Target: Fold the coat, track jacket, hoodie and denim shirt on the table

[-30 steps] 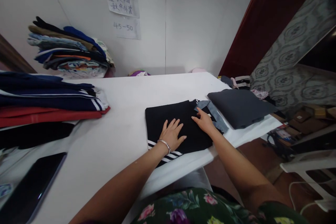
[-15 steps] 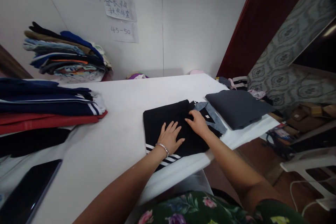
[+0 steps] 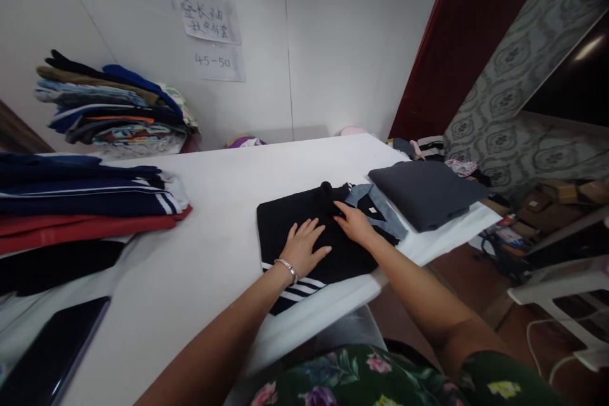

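A black garment (image 3: 280,222) with white stripes and a grey-blue collar (image 3: 392,214) lies partly folded on the white table. My left hand (image 3: 303,248), wearing a silver bracelet, rests flat on the cloth with its fingers spread. At the fold's edge near the collar, my right hand (image 3: 354,224) pinches the black fabric between thumb and fingers. A small roll of that fabric stands up just beyond those fingers. To the right of the collar sits a folded dark grey garment (image 3: 425,193).
A stack of folded clothes (image 3: 114,108) stands against the wall, with another pile (image 3: 85,222) at the table's left. A phone-like black device (image 3: 54,349) lies at the front left. Beyond the right edge are a white plastic stool (image 3: 561,295) and cardboard boxes (image 3: 537,209).
The far edge of the black garment's flap has been lifted and curled back toward the left by my right hand. My left hand stays on the cloth. The view has shifted slightly.
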Demonstrator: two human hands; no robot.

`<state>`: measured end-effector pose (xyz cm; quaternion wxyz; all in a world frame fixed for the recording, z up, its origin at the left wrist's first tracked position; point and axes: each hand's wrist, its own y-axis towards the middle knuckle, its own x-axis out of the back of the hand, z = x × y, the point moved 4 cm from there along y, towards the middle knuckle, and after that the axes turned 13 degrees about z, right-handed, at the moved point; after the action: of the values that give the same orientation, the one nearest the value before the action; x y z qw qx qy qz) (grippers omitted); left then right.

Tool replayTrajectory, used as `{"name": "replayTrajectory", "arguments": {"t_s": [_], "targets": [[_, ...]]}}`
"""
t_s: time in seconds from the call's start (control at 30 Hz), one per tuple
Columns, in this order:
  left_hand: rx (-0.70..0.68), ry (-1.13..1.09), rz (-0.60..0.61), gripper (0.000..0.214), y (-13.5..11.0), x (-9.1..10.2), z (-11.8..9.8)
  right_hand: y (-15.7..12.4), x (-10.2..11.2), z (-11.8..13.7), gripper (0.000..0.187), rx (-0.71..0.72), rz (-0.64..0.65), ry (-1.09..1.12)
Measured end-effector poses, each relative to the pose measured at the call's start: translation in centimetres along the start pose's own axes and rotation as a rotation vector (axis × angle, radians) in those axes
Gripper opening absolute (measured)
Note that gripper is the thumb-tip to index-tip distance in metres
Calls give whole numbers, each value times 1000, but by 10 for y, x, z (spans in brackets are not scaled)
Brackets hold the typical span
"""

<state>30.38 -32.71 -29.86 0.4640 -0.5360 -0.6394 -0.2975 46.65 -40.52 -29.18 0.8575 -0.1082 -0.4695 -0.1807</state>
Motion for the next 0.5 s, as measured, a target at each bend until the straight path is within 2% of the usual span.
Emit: {"name": "replayTrajectory", "arguments": {"t_s": [0.1,0.27,0.37,0.5], "targets": [[58,-42,-65,53,-3,19,16,5,5,-19,49,-12,-47,297],[279,-104,-150,54,-10,43,59,8,15,-32,44,-3,24,733],[319,-141,-164,56,-12,43,70,14,34,-40,45,-11,17,789],[230,-110,-155,58,-9,32,63,27,60,-66,47,-39,-37,785]]}}
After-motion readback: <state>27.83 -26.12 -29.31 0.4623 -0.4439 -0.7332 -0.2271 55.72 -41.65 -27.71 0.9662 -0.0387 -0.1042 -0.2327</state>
